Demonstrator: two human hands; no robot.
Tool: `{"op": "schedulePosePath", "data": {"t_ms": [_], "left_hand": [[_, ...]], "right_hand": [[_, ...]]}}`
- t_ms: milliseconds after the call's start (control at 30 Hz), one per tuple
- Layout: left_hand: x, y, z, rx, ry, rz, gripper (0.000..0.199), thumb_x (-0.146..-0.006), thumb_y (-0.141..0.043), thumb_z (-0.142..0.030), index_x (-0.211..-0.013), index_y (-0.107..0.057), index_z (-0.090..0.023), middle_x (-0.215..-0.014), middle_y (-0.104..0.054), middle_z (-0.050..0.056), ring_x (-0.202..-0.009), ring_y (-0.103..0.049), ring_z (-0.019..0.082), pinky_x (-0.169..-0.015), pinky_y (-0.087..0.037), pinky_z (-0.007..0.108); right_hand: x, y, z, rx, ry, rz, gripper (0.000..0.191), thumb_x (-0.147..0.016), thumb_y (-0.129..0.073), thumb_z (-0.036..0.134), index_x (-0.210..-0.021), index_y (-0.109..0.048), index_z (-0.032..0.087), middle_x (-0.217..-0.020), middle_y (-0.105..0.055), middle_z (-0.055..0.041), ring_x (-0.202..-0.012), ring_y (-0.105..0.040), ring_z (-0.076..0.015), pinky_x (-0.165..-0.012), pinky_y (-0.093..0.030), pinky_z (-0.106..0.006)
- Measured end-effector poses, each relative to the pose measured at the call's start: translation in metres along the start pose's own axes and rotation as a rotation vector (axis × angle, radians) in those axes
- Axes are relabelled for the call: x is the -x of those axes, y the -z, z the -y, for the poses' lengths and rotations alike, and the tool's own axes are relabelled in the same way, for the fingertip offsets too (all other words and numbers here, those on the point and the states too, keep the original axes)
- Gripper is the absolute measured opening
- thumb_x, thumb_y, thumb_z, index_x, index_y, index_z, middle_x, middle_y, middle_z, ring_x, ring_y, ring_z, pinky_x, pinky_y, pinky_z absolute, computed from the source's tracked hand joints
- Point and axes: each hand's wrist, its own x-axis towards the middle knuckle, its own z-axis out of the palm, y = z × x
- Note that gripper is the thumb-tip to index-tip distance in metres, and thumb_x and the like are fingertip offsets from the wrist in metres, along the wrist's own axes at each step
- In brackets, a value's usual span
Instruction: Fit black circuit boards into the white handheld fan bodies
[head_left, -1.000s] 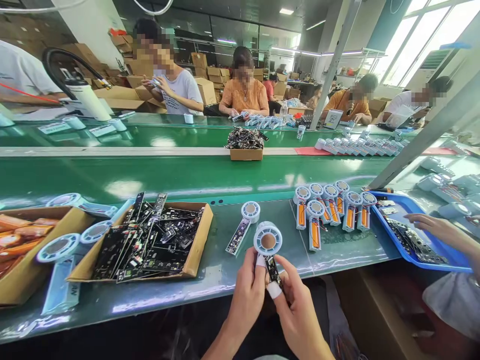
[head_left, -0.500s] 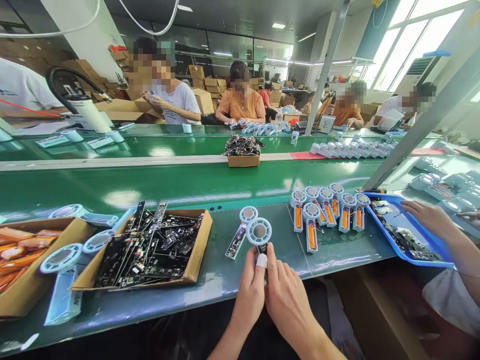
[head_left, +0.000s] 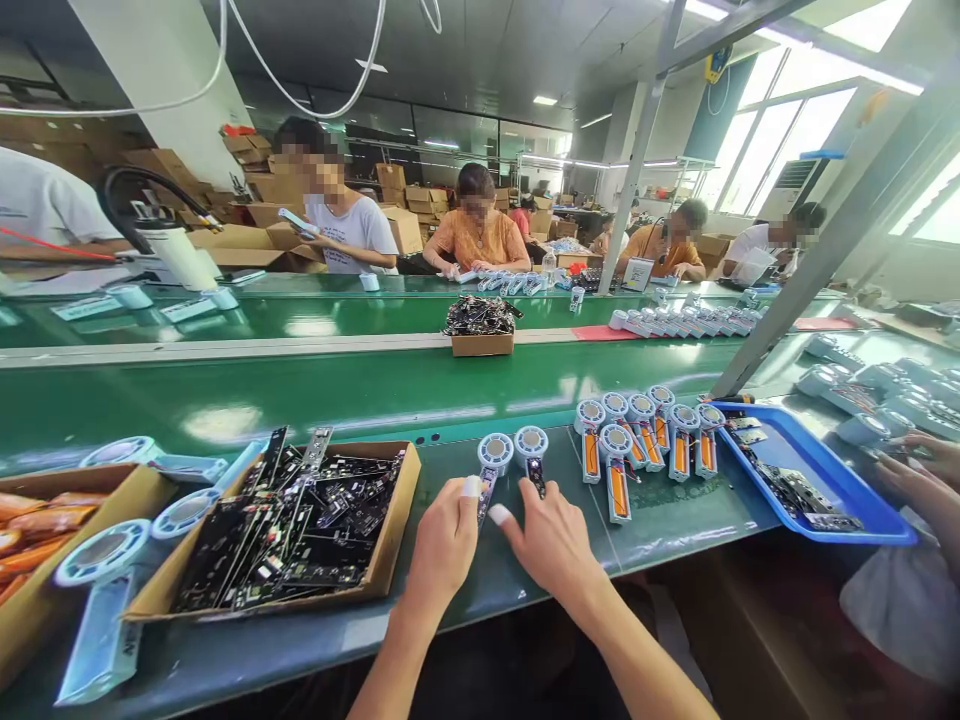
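Observation:
Two light-blue handheld fans with round heads and circuit boards in their open handles lie side by side in front of me. My left hand (head_left: 441, 540) is closed at the handle of the left fan (head_left: 496, 452), its thumb and fingers at the handle's left edge. Over the lower handle of the right fan (head_left: 532, 443) rests my right hand (head_left: 556, 535), its thumb spread away to the left. The fingers cover that handle's lower end. White covers show on both thumbs.
Left of my hands stands a cardboard box of circuit boards (head_left: 411, 500), beside a box of orange parts (head_left: 142, 490). Fans with orange inserts (head_left: 617, 480) lie right, near a blue tray (head_left: 847, 535). A co-worker's hands (head_left: 911, 465) are far right; other people sit across the green bench (head_left: 262, 385).
Both hands were together on the right fan. My left hand has moved left to the other fan. The right fan now lies farther from me, and my right thumb has spread away.

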Motion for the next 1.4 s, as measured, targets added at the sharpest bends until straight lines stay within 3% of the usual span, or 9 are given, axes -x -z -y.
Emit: {"op": "schedulePosePath", "data": {"t_ms": [167, 333, 467, 600, 800, 933, 1033, 1233, 1400], "left_hand": [[-0.006, -0.003, 0.019, 0.263, 0.139, 0.163, 0.068, -0.096, -0.017, -0.054, -0.093, -0.074, -0.016, -0.105, -0.075, 0.015, -0.105, -0.069, 0.029, -0.092, -0.055, 0.044], [0.012, -0.014, 0.049, -0.068, -0.097, -0.255, 0.053, -0.098, -0.027, -0.045, -0.108, -0.071, -0.019, -0.123, -0.066, 0.016, -0.119, -0.059, 0.031, -0.106, -0.046, 0.051], [0.019, -0.028, 0.057, -0.434, -0.227, -0.149, 0.048, -0.096, -0.034, -0.039, -0.103, -0.074, -0.015, -0.116, -0.066, 0.021, -0.113, -0.06, 0.038, -0.096, -0.049, 0.057], [0.016, -0.029, 0.062, -0.476, -0.24, -0.141, 0.046, -0.096, -0.033, -0.034, -0.102, -0.075, -0.015, -0.115, -0.067, 0.02, -0.111, -0.061, 0.037, -0.095, -0.05, 0.055], [0.017, -0.02, 0.059, -0.239, -0.177, -0.156, 0.034, -0.089, -0.044, -0.039, -0.097, -0.071, -0.021, -0.114, -0.067, 0.017, -0.108, -0.063, 0.039, -0.095, -0.049, 0.059], [-0.006, -0.038, 0.011, -0.093, -0.194, -0.034, 0.034, -0.091, -0.043, -0.037, -0.113, -0.066, -0.025, -0.12, -0.063, 0.015, -0.115, -0.061, 0.04, -0.097, -0.049, 0.057], [-0.049, -0.075, -0.038, -0.055, -0.277, 0.104, 0.037, -0.098, -0.041, -0.03, -0.126, -0.061, -0.018, -0.131, -0.059, 0.017, -0.123, -0.058, 0.035, -0.104, -0.047, 0.049], [-0.126, -0.136, -0.09, -0.092, -0.355, 0.353, 0.032, -0.096, -0.061, -0.034, -0.125, -0.061, -0.02, -0.129, -0.062, 0.01, -0.108, -0.064, 0.023, -0.091, -0.056, 0.045], [-0.104, -0.11, -0.074, -0.221, -0.22, 0.328, 0.025, -0.096, -0.059, -0.028, -0.118, -0.065, -0.016, -0.113, -0.068, 0.011, -0.098, -0.068, 0.023, -0.088, -0.056, 0.041]], "right_hand": [[-0.032, -0.011, 0.043, -0.013, -0.099, 0.043, 0.031, -0.089, -0.064, 0.033, -0.107, -0.061, 0.009, -0.107, -0.06, -0.0236, -0.1, -0.063, -0.0355, -0.08, -0.05, -0.042], [-0.094, -0.01, 0.04, -0.021, -0.113, 0.01, 0.026, -0.094, -0.056, 0.023, -0.116, -0.059, 0.01, -0.117, -0.058, -0.023, -0.108, -0.061, -0.0324, -0.087, -0.048, -0.041], [-0.165, 0.015, 0.024, -0.03, -0.187, -0.038, 0.036, -0.102, -0.049, 0.031, -0.127, -0.055, 0.006, -0.127, -0.056, -0.0238, -0.115, -0.059, -0.0308, -0.093, -0.048, -0.043], [-0.199, 0.042, 0.015, -0.035, -0.268, -0.05, 0.034, -0.097, -0.062, 0.035, -0.126, -0.059, 0.016, -0.129, -0.06, -0.0101, -0.111, -0.062, -0.0253, -0.094, -0.053, -0.047], [-0.131, 0.066, 0.0, -0.027, -0.21, -0.177, 0.041, -0.101, -0.049, 0.042, -0.126, -0.059, 0.01, -0.124, -0.063, -0.0136, -0.114, -0.062, -0.0253, -0.094, -0.047, -0.038], [-0.037, 0.046, -0.037, 0.03, -0.318, -0.228, 0.031, -0.1, -0.049, 0.031, -0.112, -0.064, 0.006, -0.107, -0.066, -0.0213, -0.102, -0.066, -0.0328, -0.084, -0.05, -0.041], [0.008, 0.012, -0.066, 0.111, -0.385, -0.27, 0.038, -0.093, -0.06, 0.026, -0.129, -0.058, 0.013, -0.12, -0.062, -0.0238, -0.099, -0.067, -0.0334, -0.081, -0.051, -0.043], [0.019, -0.03, -0.104, 0.069, -0.163, -0.363, 0.038, -0.096, -0.046, 0.023, -0.132, -0.058, 0.015, -0.128, -0.058, -0.0211, -0.11, -0.064, -0.0315, -0.089, -0.051, -0.043], [0.027, -0.041, -0.114, -0.03, 0.032, -0.462, 0.04, -0.098, -0.047, 0.042, -0.13, -0.054, 0.02, -0.131, -0.057, -0.0182, -0.118, -0.059, -0.0327, -0.093, -0.052, -0.047]]}}
